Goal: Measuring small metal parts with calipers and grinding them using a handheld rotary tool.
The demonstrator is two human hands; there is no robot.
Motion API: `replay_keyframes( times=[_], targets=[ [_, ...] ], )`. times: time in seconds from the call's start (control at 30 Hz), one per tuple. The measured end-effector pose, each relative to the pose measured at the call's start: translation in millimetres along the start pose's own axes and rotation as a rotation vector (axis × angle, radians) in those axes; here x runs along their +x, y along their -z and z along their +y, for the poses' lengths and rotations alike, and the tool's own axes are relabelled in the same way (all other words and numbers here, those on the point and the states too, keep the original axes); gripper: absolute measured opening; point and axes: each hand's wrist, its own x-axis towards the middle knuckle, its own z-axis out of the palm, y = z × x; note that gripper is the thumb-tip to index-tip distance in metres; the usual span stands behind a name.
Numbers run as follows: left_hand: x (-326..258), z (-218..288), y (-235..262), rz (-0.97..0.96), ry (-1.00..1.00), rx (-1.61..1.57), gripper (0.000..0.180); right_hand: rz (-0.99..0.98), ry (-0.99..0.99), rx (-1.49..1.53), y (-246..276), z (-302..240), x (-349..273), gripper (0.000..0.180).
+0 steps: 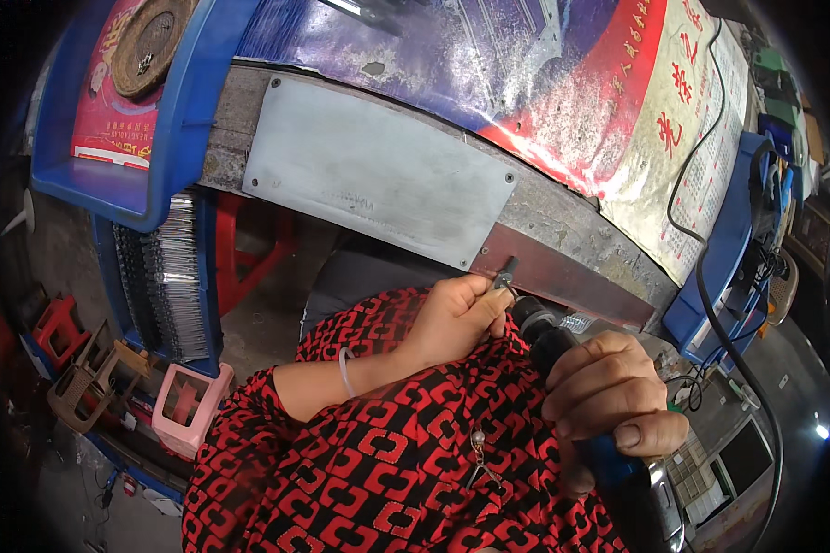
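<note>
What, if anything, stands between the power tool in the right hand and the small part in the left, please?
Nothing visible separates the tool in the right hand from the part: the tool's nose points toward it. The left hand pinches the part close by that nose; whether tool and part touch is unclear.

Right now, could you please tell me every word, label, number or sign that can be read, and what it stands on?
I won't copy wording, only place it.
Cream sheet: large red characters; the finer print is too small to read.
Red band beside it: a row of smaller characters.
Red card in the blue tray: yellow characters and pale lettering.
Grey plate: faint marks, unreadable.
Dark power tool in the right hand: none legible.
</note>
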Motion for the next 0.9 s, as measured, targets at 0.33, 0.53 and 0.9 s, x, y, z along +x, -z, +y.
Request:
replay_keyframes(
  times=[0.33,0.53,0.9],
  targets=[
    [-1,0,2,-0.006,0.006,0.018,0.026,0.044,-0.031,0.014,-7,1,5,0.035],
    [1,-5,3,-0.017,-0.002,-0.019,0.025,-0.043,-0.015,0.005,-5,0,4,0.037],
    [-1,3,2,-0.022,0.029,0.009,0.022,-0.034,-0.009,-0.166,1,-4,-2,0.047]
  ],
)
